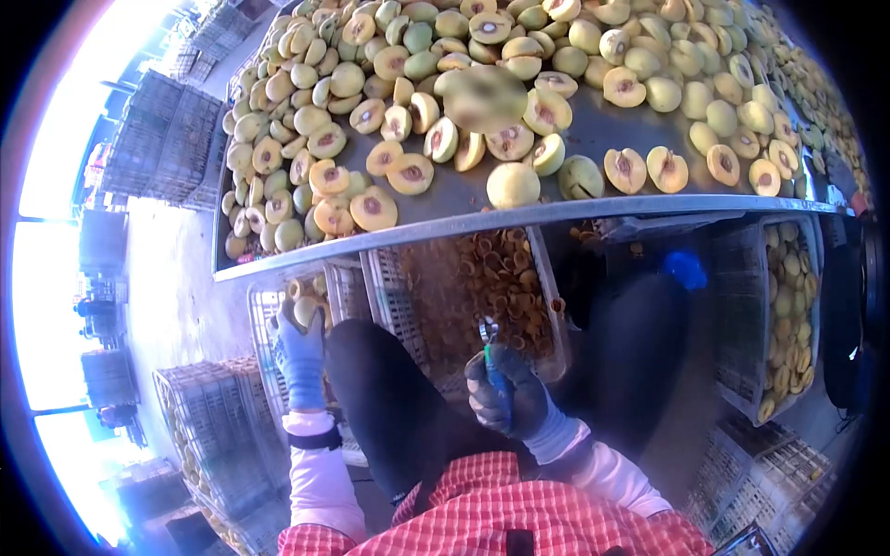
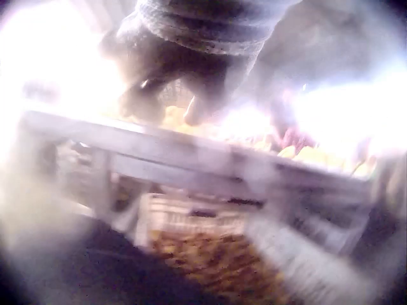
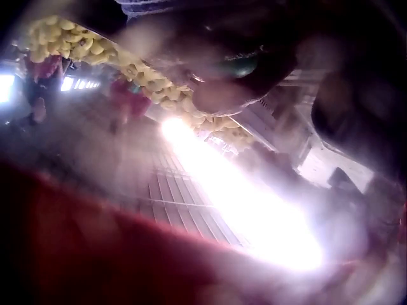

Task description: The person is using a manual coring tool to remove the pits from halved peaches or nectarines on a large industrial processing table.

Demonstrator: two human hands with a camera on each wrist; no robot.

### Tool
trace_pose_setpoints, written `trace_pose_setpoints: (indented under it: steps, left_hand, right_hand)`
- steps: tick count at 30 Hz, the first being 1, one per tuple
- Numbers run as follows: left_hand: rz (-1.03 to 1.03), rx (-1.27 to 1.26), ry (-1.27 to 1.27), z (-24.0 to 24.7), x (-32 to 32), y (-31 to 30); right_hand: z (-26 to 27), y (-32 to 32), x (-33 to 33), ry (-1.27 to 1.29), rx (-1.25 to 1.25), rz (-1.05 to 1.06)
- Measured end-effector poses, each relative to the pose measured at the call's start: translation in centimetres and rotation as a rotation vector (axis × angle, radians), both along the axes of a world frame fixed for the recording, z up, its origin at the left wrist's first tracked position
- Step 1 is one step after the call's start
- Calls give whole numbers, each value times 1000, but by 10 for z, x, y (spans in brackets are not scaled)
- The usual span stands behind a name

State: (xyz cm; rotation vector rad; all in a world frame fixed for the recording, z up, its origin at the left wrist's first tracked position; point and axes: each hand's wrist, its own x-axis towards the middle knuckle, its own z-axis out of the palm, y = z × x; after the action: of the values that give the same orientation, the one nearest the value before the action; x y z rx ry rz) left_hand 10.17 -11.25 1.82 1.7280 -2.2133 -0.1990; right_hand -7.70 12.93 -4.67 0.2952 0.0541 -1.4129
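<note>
My gloved left hand (image 1: 301,357) reaches down over a crate (image 1: 264,306) at the left, its thumb and fingers spread apart. A yellow peach half (image 1: 305,311) shows between the fingertips in the head view. The left wrist view is blurred, with a gap between the fingers. My gloved right hand (image 1: 510,394) grips the blue-green handle of a pitting tool (image 1: 489,332), its looped metal head pointing up, above my lap. Halved peaches (image 1: 374,208), several with brown pits showing, lie on the metal table (image 1: 593,120) ahead.
Below the table edge (image 1: 519,219) stands a crate (image 1: 553,315) holding brown pits and scraps. A crate of peach halves (image 1: 788,315) is at the right. Stacked crates (image 1: 218,417) stand at the left, more (image 1: 769,473) at the lower right. My knees flank the scrap crate.
</note>
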Motion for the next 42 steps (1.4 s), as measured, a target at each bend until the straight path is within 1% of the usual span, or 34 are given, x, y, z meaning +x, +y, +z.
trace_pose_setpoints:
  steps: [1,2,3,4,5,6,8,9,10,12,13,15,16,18,19,20,22,23,25,26,28,29,30,32,35,38,39,40,42]
  left_hand:
    - [-127,-191,58,2,-19,-1]
    - [-212,-112,206,8,-48,2]
    - [-220,-22,266,8,-77,-3]
    - [-263,8,239,13,-111,-12]
    - [-341,-87,101,16,-141,-25]
    - [-386,-100,41,6,-166,-42]
    - [-397,1,-199,-20,-208,-68]
    - [-462,43,-216,-21,-219,-71]
    - [-526,83,-236,-20,-227,-73]
    - [-645,194,62,-18,-219,-64]
    - [-695,250,214,-16,-212,-56]
    - [-674,331,475,2,-197,-15]
    - [-647,377,608,5,-186,9]
    - [-690,397,656,-3,-166,44]
    - [-573,665,811,-4,-157,62]
    - [-484,743,773,2,-158,80]
    - [-363,890,911,10,-156,103]
    - [-303,971,978,12,-153,108]
    - [-429,815,1028,7,-150,117]
    - [-443,775,1036,5,-149,121]
    - [-470,694,1052,0,-147,128]
    - [-413,754,1102,3,-147,131]
    - [-355,811,1153,5,-148,132]
    - [-389,741,1080,8,-148,132]
    - [-430,679,1006,9,-146,132]
    - [-482,697,945,10,-143,130]
    - [-500,712,923,10,-142,129]
    - [-541,676,909,9,-142,129]
    - [-623,605,879,3,-142,129]
  right_hand:
    - [1,-3,2,-22,67,14]
    - [2,-6,3,-43,137,34]
    - [14,-10,2,132,159,-31]
    - [12,-12,3,177,158,-33]
    - [9,-13,5,220,160,-42]
    - [7,-13,5,264,164,-55]
    - [8,-11,1,287,262,-9]
    - [9,-10,-2,297,308,12]
    - [9,-10,-6,350,289,-30]
    - [11,-7,-9,442,258,-113]
    - [13,-8,-12,528,314,-152]
    - [19,-15,-22,698,437,-229]
    - [23,-15,-24,900,442,-260]
    - [34,-19,-30,1315,419,-306]
    - [45,-21,-35,1440,397,-255]
    - [43,-21,-32,1526,382,-304]
    - [35,-20,-24,1692,346,-407]
    - [34,-20,-23,1712,336,-440]
    - [39,-14,-22,1661,398,-366]
    - [43,-12,-22,1635,431,-330]
    - [36,-12,-12,1755,437,-503]
    - [33,-11,-8,1814,437,-592]
    - [33,-10,-9,1774,399,-566]
    - [33,-7,-10,1689,326,-512]
    - [36,-3,-8,1624,319,-441]
    - [25,1,5,1706,352,-586]
    - [18,5,10,1864,355,-615]
    - [10,9,15,2022,356,-643]
    - [-1,11,20,2071,335,-696]
